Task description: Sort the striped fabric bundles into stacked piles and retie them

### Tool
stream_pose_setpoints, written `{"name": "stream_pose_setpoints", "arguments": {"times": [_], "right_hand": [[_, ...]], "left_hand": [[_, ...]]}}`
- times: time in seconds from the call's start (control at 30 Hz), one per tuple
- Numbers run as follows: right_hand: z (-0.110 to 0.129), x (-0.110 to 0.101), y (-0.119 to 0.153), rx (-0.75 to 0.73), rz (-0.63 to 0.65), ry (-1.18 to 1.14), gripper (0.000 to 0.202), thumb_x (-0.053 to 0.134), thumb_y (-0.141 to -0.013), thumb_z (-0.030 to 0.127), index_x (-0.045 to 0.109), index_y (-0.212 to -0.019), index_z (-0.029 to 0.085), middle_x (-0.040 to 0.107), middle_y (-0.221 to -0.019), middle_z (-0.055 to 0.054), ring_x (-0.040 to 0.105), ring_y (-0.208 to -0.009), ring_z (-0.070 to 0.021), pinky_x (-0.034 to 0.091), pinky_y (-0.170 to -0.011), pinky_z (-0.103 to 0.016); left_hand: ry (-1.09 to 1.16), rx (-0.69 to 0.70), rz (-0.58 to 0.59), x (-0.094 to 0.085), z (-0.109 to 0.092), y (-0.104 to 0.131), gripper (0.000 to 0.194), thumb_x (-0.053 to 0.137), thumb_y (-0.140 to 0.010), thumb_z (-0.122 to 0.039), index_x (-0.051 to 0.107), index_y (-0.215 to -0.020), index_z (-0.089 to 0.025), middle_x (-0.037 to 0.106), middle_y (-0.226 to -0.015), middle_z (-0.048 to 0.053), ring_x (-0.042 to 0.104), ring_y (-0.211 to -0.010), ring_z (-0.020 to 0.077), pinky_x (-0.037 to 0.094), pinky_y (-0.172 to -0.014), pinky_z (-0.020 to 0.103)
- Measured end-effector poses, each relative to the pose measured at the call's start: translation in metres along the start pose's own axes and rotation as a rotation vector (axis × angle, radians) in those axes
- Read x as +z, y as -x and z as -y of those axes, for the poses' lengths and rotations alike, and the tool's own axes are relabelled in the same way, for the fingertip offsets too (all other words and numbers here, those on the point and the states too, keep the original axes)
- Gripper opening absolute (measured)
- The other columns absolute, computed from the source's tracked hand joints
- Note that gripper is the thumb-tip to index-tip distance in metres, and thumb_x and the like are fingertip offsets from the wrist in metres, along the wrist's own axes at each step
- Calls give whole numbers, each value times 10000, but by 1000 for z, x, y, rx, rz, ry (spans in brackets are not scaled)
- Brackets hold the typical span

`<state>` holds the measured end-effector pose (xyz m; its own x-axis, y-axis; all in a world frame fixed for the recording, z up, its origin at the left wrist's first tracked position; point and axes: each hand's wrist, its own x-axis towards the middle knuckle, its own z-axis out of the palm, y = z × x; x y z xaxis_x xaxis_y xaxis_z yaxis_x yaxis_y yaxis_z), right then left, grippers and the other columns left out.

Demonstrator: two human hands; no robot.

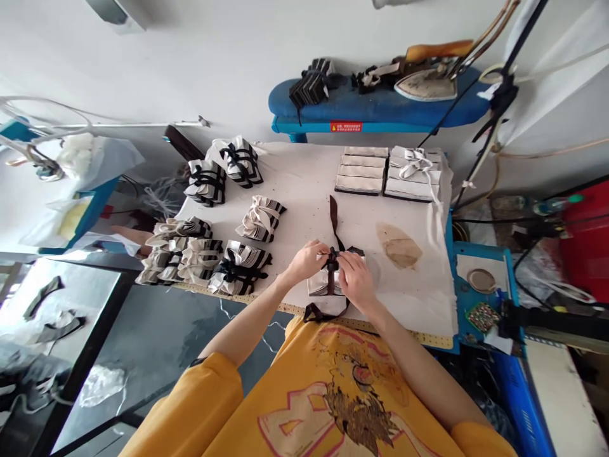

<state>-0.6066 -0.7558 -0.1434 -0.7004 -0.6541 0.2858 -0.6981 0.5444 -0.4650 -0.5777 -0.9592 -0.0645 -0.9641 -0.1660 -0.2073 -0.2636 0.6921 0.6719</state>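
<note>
A stack of white fabric pieces (318,285) lies on the covered table in front of me, with a dark fabric strip (332,281) wrapped around it. My left hand (309,261) pinches the strip at the top of the stack. From the other side, my right hand (356,279) has its fingers closed on the same strip, close beside the left fingertips. One loose dark strip end (333,216) stretches away across the table, and more of it hangs in a loop at the near edge. The fingertips partly hide the crossing of the strip.
Tied fabric bundles (240,270) sit along the table's left side. Untied-looking light stacks (361,170) and a stack with a white tie (413,174) stand at the back right. An iron (428,79) rests on a blue pressing board (352,105). A brown stain marks the cloth.
</note>
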Motion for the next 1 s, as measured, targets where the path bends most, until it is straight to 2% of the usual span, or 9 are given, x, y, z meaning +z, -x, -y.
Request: {"name": "stream_pose_setpoints", "arguments": {"times": [0.07,0.2,0.33,0.43,0.53,0.63,0.73,0.83,1.0], "right_hand": [[8,4,-6,-20,23,-3,430,396,-1025,214,653,-1370,188,647,-1448,-91,557,-1381,-236,366,-1240,-433],[4,22,-9,58,31,48,429,405,-1013,187,646,-1360,116,666,-1406,-165,595,-1332,-306,395,-1190,-510],[-6,33,-4,73,57,77,437,436,-1008,187,620,-1394,98,612,-1475,-195,543,-1399,-336,319,-1220,-571],[-8,33,-2,55,72,89,451,419,-1021,200,603,-1417,91,589,-1504,-189,530,-1415,-332,297,-1232,-574],[-8,32,-2,44,76,103,457,394,-1033,208,595,-1422,77,588,-1502,-195,538,-1407,-339,304,-1223,-580],[-9,31,-2,37,80,114,463,390,-1037,214,584,-1433,75,595,-1492,-205,543,-1401,-346,311,-1214,-592],[-10,33,-1,33,86,120,467,410,-1027,211,580,-1444,90,594,-1493,-202,533,-1413,-346,309,-1219,-590],[-11,36,0,39,86,121,471,420,-1021,214,581,-1449,98,580,-1511,-195,532,-1418,-339,309,-1223,-591],[-10,39,2,47,78,117,475,419,-1025,226,586,-1447,86,579,-1508,-198,534,-1416,-341,305,-1220,-609]], "left_hand": [[-75,-23,57,12,3,6,131,630,-899,-182,707,-1004,-197,717,-1052,75,703,-1033,237,561,-940,349],[-176,-77,104,24,12,8,136,656,-845,-124,703,-952,-193,728,-1052,92,705,-1068,274,560,-935,361],[-197,-105,108,21,21,7,165,570,-932,-182,703,-1021,-223,755,-1005,42,725,-963,207,571,-860,292],[-240,-133,58,16,24,0,298,465,-953,-127,685,-1143,-192,747,-1060,83,709,-993,217,568,-875,318],[-283,-56,32,16,20,-16,443,422,-945,-83,638,-1317,-189,681,-1288,127,618,-1225,249,503,-1045,384],[-291,87,135,21,13,-37,396,529,-901,-98,722,-1211,-253,698,-1293,77,576,-1289,259,464,-1098,389],[-294,178,204,22,6,-54,263,567,-888,-123,780,-985,-241,746,-1185,82,596,-1265,273,437,-1118,405],[-275,228,226,12,-2,-58,280,538,-900,-129,785,-979,-231,782,-1072,68,666,-1148,242,425,-1123,382],[-197,243,250,-12,-9,-45,267,523,-926,-179,777,-977,-240,795,-903,-8,724,-865,162,529,-865,244]]}}
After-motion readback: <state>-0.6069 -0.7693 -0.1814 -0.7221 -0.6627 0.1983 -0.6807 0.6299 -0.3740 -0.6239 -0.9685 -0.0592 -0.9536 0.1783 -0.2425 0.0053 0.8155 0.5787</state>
